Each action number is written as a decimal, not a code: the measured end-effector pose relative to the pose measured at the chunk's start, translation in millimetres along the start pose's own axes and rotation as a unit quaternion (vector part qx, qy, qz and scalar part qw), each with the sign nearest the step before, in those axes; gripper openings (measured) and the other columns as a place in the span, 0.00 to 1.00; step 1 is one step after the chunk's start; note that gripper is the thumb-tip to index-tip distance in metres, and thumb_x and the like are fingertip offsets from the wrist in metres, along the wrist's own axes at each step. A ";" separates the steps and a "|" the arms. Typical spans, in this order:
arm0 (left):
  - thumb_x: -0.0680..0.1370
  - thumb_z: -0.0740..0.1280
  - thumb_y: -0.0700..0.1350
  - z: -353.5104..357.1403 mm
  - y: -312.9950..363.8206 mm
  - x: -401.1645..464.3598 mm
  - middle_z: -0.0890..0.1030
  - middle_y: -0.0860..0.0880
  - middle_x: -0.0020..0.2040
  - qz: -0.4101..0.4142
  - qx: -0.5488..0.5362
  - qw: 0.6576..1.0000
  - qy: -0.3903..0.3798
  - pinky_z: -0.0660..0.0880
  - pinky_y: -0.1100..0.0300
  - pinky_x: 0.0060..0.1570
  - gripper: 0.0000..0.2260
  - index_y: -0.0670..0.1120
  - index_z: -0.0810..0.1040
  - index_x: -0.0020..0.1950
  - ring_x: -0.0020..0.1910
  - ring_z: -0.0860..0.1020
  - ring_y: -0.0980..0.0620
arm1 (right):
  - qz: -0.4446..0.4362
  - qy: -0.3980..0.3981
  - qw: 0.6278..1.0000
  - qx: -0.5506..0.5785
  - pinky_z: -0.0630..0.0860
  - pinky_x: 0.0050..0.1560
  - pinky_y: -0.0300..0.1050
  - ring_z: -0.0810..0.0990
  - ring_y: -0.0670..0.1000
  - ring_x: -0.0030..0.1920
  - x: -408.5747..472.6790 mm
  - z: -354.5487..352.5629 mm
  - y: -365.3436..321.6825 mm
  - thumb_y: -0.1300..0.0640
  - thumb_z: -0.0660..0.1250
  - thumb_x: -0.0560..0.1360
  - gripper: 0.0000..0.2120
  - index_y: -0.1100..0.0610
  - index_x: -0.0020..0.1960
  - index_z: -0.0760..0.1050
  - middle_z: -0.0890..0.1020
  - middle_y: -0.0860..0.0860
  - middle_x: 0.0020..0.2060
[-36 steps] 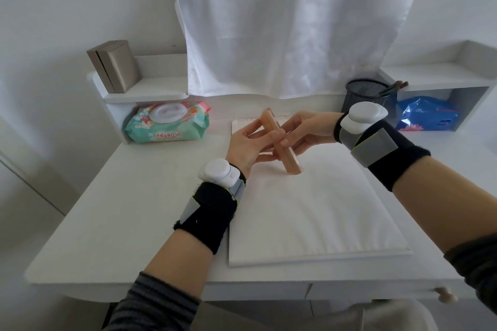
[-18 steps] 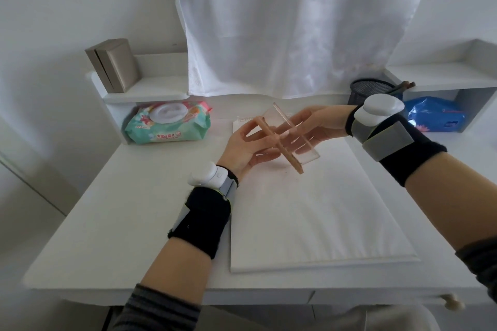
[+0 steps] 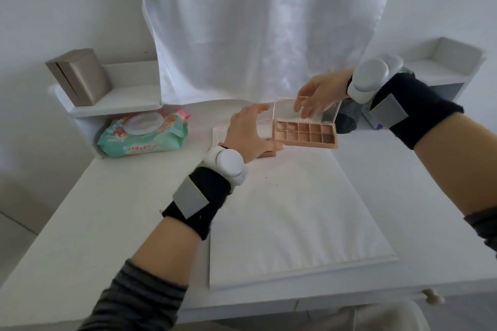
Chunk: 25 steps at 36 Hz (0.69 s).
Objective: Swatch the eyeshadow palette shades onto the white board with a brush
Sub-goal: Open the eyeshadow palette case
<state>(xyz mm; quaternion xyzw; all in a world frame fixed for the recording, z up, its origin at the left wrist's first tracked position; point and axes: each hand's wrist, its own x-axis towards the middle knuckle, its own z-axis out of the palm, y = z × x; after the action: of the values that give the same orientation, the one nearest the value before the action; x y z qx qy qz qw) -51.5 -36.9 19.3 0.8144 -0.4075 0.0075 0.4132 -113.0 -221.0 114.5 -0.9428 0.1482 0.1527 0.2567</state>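
The left hand [image 3: 250, 134] grips the peach, multi-pan eyeshadow palette [image 3: 305, 134] level above the white board [image 3: 290, 220], while the right hand [image 3: 320, 97] pinches its clear lid [image 3: 304, 109] upright, exposing the shades.

One head-worn wide-angle camera is looking forward and down from above the near edge of the desk [image 3: 80, 223]; it is facing toward 12 o'clock, where a white cloth [image 3: 263, 27] is hanging; the forearms are entering from 6 and 4 o'clock, close to the lens; the white board [image 3: 290, 223] is filling the centre; shelves are curving at 10 and 2 o'clock; no second view is overlapping it.
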 end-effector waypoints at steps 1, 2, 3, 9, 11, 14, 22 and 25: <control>0.63 0.78 0.50 -1.0 -0.2 2.1 0.69 0.50 0.66 0.004 0.034 0.999 0.000 0.62 0.57 0.64 0.38 0.50 0.66 0.69 0.66 0.63 0.48 | 0.006 0.009 0.999 -0.032 0.73 0.53 0.42 0.78 0.47 0.45 1.9 1.3 -0.2 0.61 0.60 0.79 0.06 0.54 0.48 0.75 0.81 0.48 0.43; 0.63 0.78 0.52 0.1 -1.1 5.6 0.69 0.51 0.67 0.005 0.062 0.998 -0.005 0.61 0.55 0.66 0.38 0.50 0.65 0.70 0.68 0.62 0.48 | 0.011 0.022 0.998 -0.058 0.72 0.51 0.41 0.77 0.48 0.44 3.3 2.9 1.6 0.62 0.62 0.78 0.05 0.55 0.48 0.75 0.80 0.48 0.42; 0.63 0.78 0.52 0.4 -1.1 8.9 0.68 0.51 0.68 0.009 0.092 0.996 -0.011 0.60 0.53 0.67 0.39 0.51 0.65 0.70 0.69 0.61 0.48 | 0.015 0.034 0.996 -0.075 0.73 0.46 0.40 0.76 0.49 0.41 5.3 4.9 3.2 0.63 0.62 0.77 0.04 0.56 0.48 0.74 0.78 0.49 0.41; 0.61 0.77 0.58 1.0 -10.3 21.6 0.51 0.49 0.76 -0.011 0.253 0.960 -0.118 0.41 0.35 0.69 0.49 0.53 0.53 0.74 0.76 0.44 0.46 | 0.023 0.032 0.998 -0.055 0.69 0.26 0.32 0.73 0.50 0.37 22.1 22.7 18.6 0.63 0.55 0.80 0.08 0.58 0.46 0.71 0.74 0.50 0.38; 0.61 0.77 0.59 -1.1 -12.5 24.2 0.50 0.49 0.76 -0.012 0.289 0.947 -0.139 0.41 0.33 0.68 0.50 0.53 0.52 0.75 0.76 0.43 0.46 | -0.010 0.072 0.994 -0.081 0.67 0.36 0.31 0.74 0.51 0.45 28.7 26.6 22.8 0.61 0.60 0.78 0.02 0.55 0.48 0.71 0.76 0.50 0.42; 0.61 0.76 0.61 -4.3 -15.1 26.8 0.53 0.49 0.76 -0.020 0.324 0.932 -0.161 0.42 0.32 0.67 0.51 0.52 0.51 0.75 0.76 0.46 0.46 | -0.025 0.075 0.994 -0.077 0.66 0.38 0.32 0.73 0.51 0.47 29.5 31.2 22.1 0.61 0.61 0.77 0.03 0.54 0.48 0.70 0.75 0.52 0.46; 0.63 0.73 0.63 -5.6 -17.2 30.1 0.64 0.46 0.70 -0.048 0.341 0.919 -0.192 0.41 0.34 0.68 0.47 0.53 0.52 0.75 0.72 0.58 0.43 | -0.010 0.053 0.995 -0.089 0.68 0.32 0.30 0.74 0.52 0.44 43.4 33.1 18.4 0.64 0.58 0.78 0.08 0.61 0.52 0.75 0.79 0.57 0.51; 0.62 0.74 0.64 -6.3 -19.3 31.2 0.67 0.46 0.67 -0.052 0.340 0.919 -0.193 0.43 0.35 0.69 0.47 0.54 0.53 0.75 0.70 0.61 0.42 | 0.011 0.022 0.996 -0.090 0.66 0.21 0.27 0.71 0.53 0.43 43.4 34.3 12.4 0.68 0.50 0.79 0.14 0.67 0.58 0.72 0.75 0.57 0.49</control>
<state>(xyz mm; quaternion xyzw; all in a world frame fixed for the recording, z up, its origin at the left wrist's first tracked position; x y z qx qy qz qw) -15.7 -46.9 21.5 0.9113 -0.4096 -0.0328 0.0244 -85.2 -221.9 65.1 -0.9635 0.1502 0.1473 0.1656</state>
